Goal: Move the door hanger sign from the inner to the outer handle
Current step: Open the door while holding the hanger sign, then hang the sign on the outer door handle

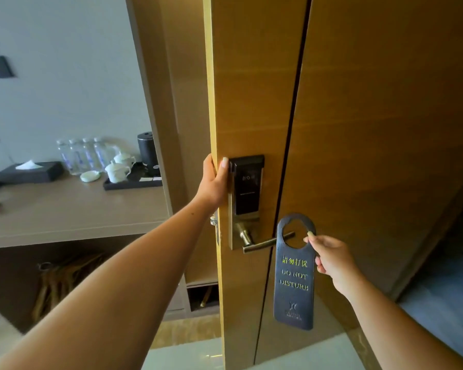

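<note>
A dark grey door hanger sign reading "DO NOT DISTURB" hangs upright in front of the wooden door. My right hand pinches its right edge beside the round hole. The tip of the brass lever handle shows through that hole. The handle sits below a black card-reader lock plate. My left hand grips the door's edge at lock height, thumb on the outer face, fingers wrapped behind and hidden. The handle on the other face is not visible.
Left of the door, inside the room, a desk carries water bottles, white cups on a black tray, a black kettle and a tissue box. Wooden hangers lie under the desk. Blue carpet lies at right.
</note>
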The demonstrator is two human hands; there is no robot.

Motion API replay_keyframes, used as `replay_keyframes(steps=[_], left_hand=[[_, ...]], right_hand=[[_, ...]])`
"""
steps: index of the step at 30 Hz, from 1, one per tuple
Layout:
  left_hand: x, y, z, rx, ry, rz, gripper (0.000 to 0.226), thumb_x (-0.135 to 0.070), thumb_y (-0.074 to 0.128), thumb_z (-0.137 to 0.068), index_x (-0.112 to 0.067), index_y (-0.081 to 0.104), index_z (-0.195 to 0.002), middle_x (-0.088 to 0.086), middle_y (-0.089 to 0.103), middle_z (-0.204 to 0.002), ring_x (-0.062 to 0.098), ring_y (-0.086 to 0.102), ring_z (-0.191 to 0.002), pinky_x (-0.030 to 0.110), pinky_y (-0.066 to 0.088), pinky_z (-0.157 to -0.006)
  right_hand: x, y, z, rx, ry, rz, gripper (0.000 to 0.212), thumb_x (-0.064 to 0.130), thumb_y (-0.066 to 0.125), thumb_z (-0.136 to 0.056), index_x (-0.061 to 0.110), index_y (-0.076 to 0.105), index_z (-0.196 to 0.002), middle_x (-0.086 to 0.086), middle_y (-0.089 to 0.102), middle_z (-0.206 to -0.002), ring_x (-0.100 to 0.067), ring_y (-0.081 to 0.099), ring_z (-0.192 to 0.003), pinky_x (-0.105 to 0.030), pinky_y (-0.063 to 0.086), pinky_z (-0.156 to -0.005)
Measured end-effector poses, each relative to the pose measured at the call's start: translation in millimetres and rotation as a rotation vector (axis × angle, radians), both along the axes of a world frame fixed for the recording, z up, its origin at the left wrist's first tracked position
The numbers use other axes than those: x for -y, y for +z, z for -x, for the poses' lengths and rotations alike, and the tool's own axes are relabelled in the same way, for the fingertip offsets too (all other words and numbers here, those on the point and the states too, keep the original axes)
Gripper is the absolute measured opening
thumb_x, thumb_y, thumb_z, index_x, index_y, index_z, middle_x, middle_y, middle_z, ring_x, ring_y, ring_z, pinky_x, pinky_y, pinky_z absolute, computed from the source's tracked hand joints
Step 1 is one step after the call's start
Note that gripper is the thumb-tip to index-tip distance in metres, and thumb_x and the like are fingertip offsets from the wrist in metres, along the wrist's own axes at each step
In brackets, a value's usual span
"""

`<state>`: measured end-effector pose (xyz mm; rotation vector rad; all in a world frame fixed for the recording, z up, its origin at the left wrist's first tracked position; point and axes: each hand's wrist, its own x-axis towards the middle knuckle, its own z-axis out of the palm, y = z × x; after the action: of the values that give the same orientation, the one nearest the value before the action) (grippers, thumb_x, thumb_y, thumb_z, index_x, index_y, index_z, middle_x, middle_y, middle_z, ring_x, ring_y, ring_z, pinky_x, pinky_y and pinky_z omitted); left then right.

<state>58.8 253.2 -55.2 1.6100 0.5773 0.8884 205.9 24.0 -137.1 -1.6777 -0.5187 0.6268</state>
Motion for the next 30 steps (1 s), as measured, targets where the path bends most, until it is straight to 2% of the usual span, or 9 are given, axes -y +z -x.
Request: replay_keyframes(steps=[4, 6, 8, 11, 15, 19, 24, 27, 30], left_hand=[[-50, -7, -17, -0.056, 0.083, -0.087, 0.054, -0.059, 0.035, -0.09, -0.026, 0.026, -0.132, -0.015, 0.049, -0.109, 0.008, 0.051, -0.101, 0.035, 0.041, -0.083], [-72, -5, -24, -0.101, 0.115, -0.133, 0.057, -0.06, 0.033, -0.09, -0.02, 0.029, -0.132, -0.01, 0.052, -0.108, 0.011, 0.052, -0.099, 0.031, 0.041, -0.076], [-94, -3, -30, -0.14, 0.108, -0.146, 0.057, -0.058, 0.032, -0.092, -0.018, 0.03, -0.133, -0.008, 0.052, -0.109, 0.006, 0.051, -0.095, 0.024, 0.039, -0.071], [-116, 0, -36, -0.165, 0.078, -0.185, 0.051, -0.057, 0.032, -0.093, -0.018, 0.033, -0.127, -0.014, 0.05, -0.103, 0.002, 0.05, -0.091, 0.016, 0.036, -0.066], [-138, 0, -44, -0.17, 0.039, -0.173, 0.042, -0.055, 0.032, -0.094, -0.021, 0.034, -0.118, -0.009, 0.051, -0.104, 0.007, 0.051, -0.095, 0.021, 0.039, -0.068], [-146, 4, -46, -0.189, -0.004, -0.187, 0.051, -0.059, 0.028, -0.092, -0.021, 0.029, -0.127, -0.017, 0.045, -0.107, 0.0, 0.047, -0.096, 0.015, 0.035, -0.07], [-150, 4, -49, -0.201, 0.008, -0.174, 0.052, -0.059, 0.026, -0.092, -0.022, 0.028, -0.128, -0.004, 0.047, -0.116, 0.003, 0.047, -0.099, 0.019, 0.036, -0.072], [-149, 2, -50, -0.201, 0.037, -0.171, 0.05, -0.059, 0.027, -0.093, -0.023, 0.03, -0.127, -0.003, 0.048, -0.118, 0.011, 0.049, -0.105, 0.028, 0.04, -0.078], [-144, 1, -49, -0.194, 0.047, -0.173, 0.048, -0.06, 0.027, -0.091, -0.025, 0.031, -0.124, -0.007, 0.049, -0.114, 0.008, 0.049, -0.104, 0.031, 0.041, -0.081]], right_hand=[[-44, -6, -28, -0.018, 0.012, 0.048, 0.023, 0.033, 0.056, -0.088, 0.015, 0.068, -0.084, -0.005, 0.043, -0.064, -0.013, 0.037, -0.052, -0.022, 0.032, -0.044], [-63, -10, -39, -0.01, 0.018, 0.077, 0.024, 0.034, 0.057, -0.087, 0.013, 0.069, -0.086, -0.004, 0.041, -0.063, -0.014, 0.036, -0.052, -0.024, 0.032, -0.045], [-82, -16, -48, 0.017, 0.015, 0.122, 0.024, 0.035, 0.057, -0.087, 0.015, 0.069, -0.085, -0.004, 0.041, -0.063, -0.014, 0.037, -0.052, -0.024, 0.034, -0.045], [-105, -21, -60, 0.047, 0.003, 0.171, 0.025, 0.037, 0.055, -0.089, 0.017, 0.07, -0.083, -0.005, 0.042, -0.065, -0.016, 0.04, -0.054, -0.025, 0.038, -0.045], [-135, -30, -69, 0.04, 0.05, 0.233, 0.028, 0.038, 0.052, -0.09, 0.017, 0.069, -0.084, -0.008, 0.048, -0.068, -0.017, 0.046, -0.056, -0.026, 0.043, -0.047], [-157, -39, -71, -0.066, 0.114, 0.201, 0.026, 0.035, 0.053, -0.09, 0.016, 0.07, -0.087, -0.006, 0.053, -0.073, -0.016, 0.05, -0.058, -0.028, 0.051, -0.051], [-169, -55, -69, -0.214, 0.166, 0.153, 0.024, 0.029, 0.052, -0.091, 0.014, 0.071, -0.084, -0.01, 0.063, -0.081, -0.015, 0.054, -0.053, -0.027, 0.053, -0.047], [-178, -60, -53, -0.163, 0.265, 0.176, 0.027, 0.032, 0.051, -0.091, 0.013, 0.068, -0.084, -0.012, 0.061, -0.084, -0.016, 0.055, -0.054, -0.028, 0.055, -0.05], [-190, -61, -28, -0.116, 0.344, 0.187, 0.027, 0.029, 0.046, -0.094, 0.011, 0.066, -0.088, -0.013, 0.065, -0.086, -0.02, 0.06, -0.059, -0.036, 0.058, -0.061]])
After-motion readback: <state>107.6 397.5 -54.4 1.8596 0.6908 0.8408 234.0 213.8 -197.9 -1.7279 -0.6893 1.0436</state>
